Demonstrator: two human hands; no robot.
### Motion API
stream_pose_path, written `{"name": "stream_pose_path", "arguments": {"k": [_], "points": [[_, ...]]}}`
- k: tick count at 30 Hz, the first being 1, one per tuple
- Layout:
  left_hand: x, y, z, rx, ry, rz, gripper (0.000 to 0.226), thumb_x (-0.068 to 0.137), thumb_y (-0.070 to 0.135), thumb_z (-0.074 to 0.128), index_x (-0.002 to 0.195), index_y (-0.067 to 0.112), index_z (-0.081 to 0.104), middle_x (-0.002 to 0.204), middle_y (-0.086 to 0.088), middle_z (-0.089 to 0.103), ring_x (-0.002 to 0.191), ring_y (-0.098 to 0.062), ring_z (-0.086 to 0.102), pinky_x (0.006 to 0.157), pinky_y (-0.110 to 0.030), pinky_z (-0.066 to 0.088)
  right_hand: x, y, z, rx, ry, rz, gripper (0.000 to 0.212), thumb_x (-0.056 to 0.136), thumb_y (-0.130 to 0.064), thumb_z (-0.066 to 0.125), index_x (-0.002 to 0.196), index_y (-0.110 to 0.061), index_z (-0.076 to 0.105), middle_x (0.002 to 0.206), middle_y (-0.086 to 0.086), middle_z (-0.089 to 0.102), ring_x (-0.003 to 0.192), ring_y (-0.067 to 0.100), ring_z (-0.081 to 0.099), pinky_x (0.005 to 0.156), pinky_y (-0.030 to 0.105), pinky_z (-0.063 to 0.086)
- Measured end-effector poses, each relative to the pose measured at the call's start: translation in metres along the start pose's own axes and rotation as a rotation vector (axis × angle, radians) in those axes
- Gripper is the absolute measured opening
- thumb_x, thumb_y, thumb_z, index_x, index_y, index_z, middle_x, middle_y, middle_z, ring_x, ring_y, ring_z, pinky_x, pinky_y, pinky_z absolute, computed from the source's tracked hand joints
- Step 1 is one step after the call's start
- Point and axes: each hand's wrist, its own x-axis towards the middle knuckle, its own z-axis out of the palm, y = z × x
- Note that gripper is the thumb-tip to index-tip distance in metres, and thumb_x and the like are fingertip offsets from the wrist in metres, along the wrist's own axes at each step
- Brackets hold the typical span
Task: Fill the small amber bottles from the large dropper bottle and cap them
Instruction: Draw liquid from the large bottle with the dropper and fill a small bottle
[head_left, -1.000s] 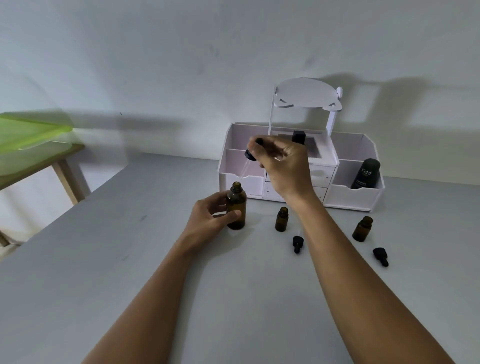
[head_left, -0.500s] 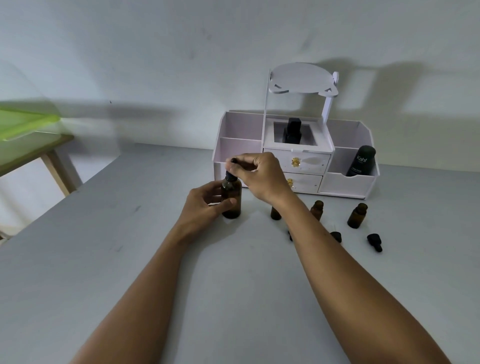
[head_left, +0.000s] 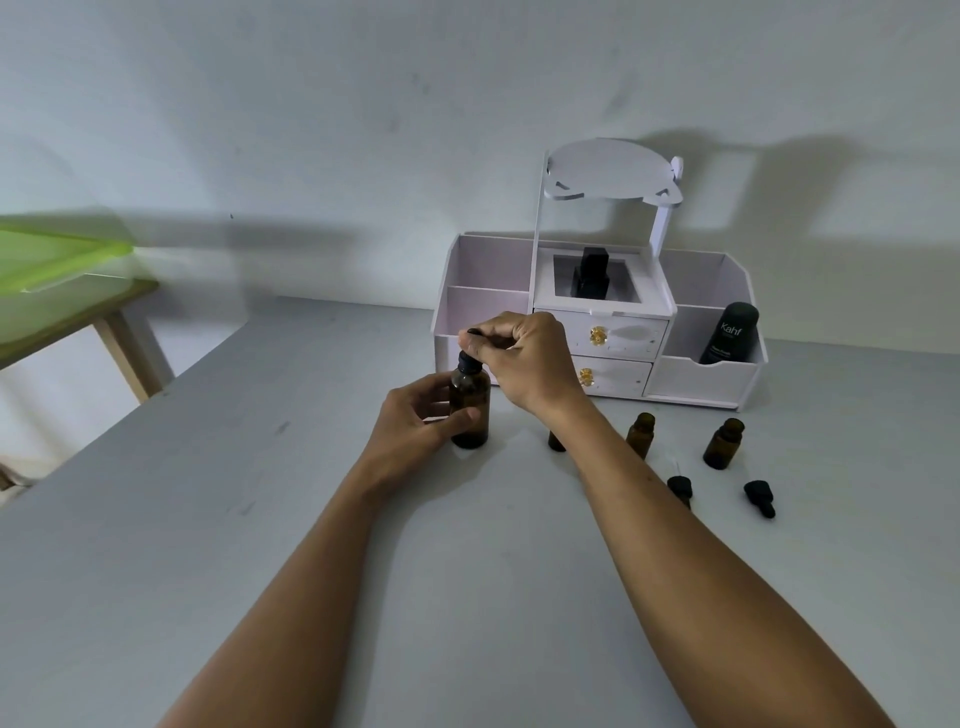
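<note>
The left hand (head_left: 415, 422) wraps around the large bottle (head_left: 469, 410), holding it upright on the table (head_left: 208, 545). Directly above it the right hand (head_left: 524, 358) pinches the black dropper top (head_left: 469, 358) between thumb and fingertips, with the top sitting at the bottle's neck (whether it is being screwed down or loosened cannot be told).

The filling looks far from finished. Just past the right wrist, three small amber bottles stand open-necked: one (head_left: 557, 441) half hidden behind the wrist, a second (head_left: 640, 434) beside the forearm, and a third (head_left: 723, 443) further out to the right. None wears a cap. Two small black droppers (head_left: 680, 489) (head_left: 759, 498) lie loose on the table nearer the viewer than those bottles; a third one, if there is one, is hidden by the arm. How much liquid any small bottle holds cannot be judged through the dark glass. So capping is left for all three, and probably filling too.

Beyond the right hand sits a white organizer (head_left: 701, 379) with two drawers. In its right compartment leans a dark tube (head_left: 730, 332) printed "Kahf"; the smaller lines under it are too fine to read. A black bottle (head_left: 591, 274) in the middle compartment shows no legible label.
</note>
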Motion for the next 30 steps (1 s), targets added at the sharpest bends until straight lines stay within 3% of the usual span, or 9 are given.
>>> {"name": "stream_pose_path", "arguments": {"k": [10,15,18,21,26,30], "points": [[-0.002,0.003,0.0,0.002,0.007,0.006,0.038,0.084,0.01,0.077,0.119,0.025,0.069,0.107,0.005,0.076,0.099,-0.01,0.072,0.084,-0.02,0.054,-0.001,-0.003,-0.001,-0.017,-0.018,0.007,0.016,0.088,-0.017,0.074,0.099,-0.006,0.079,0.093,0.007,0.078,0.084,0.018,0.073,0.079,0.023,0.059],[-0.002,0.002,0.0,0.019,0.01,-0.002,0.04,0.083,0.012,0.077,0.119,0.026,0.069,0.107,0.005,0.076,0.099,-0.009,0.072,0.09,-0.03,0.057,0.001,-0.01,-0.005,0.006,-0.003,0.011,0.017,0.087,-0.024,0.075,0.096,-0.011,0.079,0.089,0.003,0.078,0.082,0.014,0.074,0.081,0.026,0.06],[-0.003,0.002,0.0,0.018,0.024,0.022,0.058,0.077,0.034,0.076,0.134,0.027,0.061,0.116,0.005,0.073,0.109,-0.008,0.068,0.093,-0.029,0.054,0.007,-0.017,-0.009,0.041,0.005,0.001,0.016,0.087,-0.026,0.075,0.094,-0.012,0.08,0.084,0.002,0.078,0.08,0.015,0.075,0.081,0.03,0.061],[-0.006,0.01,0.004,0.025,0.218,0.128,0.071,0.077,0.054,0.066,0.14,0.025,0.054,0.12,0.002,0.07,0.113,-0.008,0.065,0.083,-0.018,0.052,0.015,-0.029,-0.016,0.085,0.025,-0.034,0.019,0.086,-0.026,0.076,0.097,-0.011,0.079,0.086,0.001,0.078,0.081,0.012,0.074,0.08,0.025,0.06],[-0.013,0.037,0.016,0.163,0.6,0.464,0.044,0.083,0.034,0.069,0.118,0.009,0.064,0.094,-0.003,0.069,0.085,-0.017,0.067,0.068,-0.024,0.052,0.025,-0.048,-0.035,0.175,0.072,-0.083,0.015,0.088,-0.02,0.074,0.098,-0.01,0.078,0.087,-0.002,0.077,0.083,0.011,0.075,0.08,0.024,0.06],[-0.023,0.052,0.039,0.136,0.55,0.601,0.017,0.082,0.011,0.069,0.097,0.003,0.068,0.076,-0.004,0.066,0.069,-0.017,0.063,0.064,-0.027,0.05,0.022,-0.058,-0.06,0.299,0.136,-0.104,0.016,0.088,-0.016,0.074,0.102,-0.008,0.076,0.087,0.002,0.077,0.08,0.012,0.076,0.068,0.015,0.053]]}}
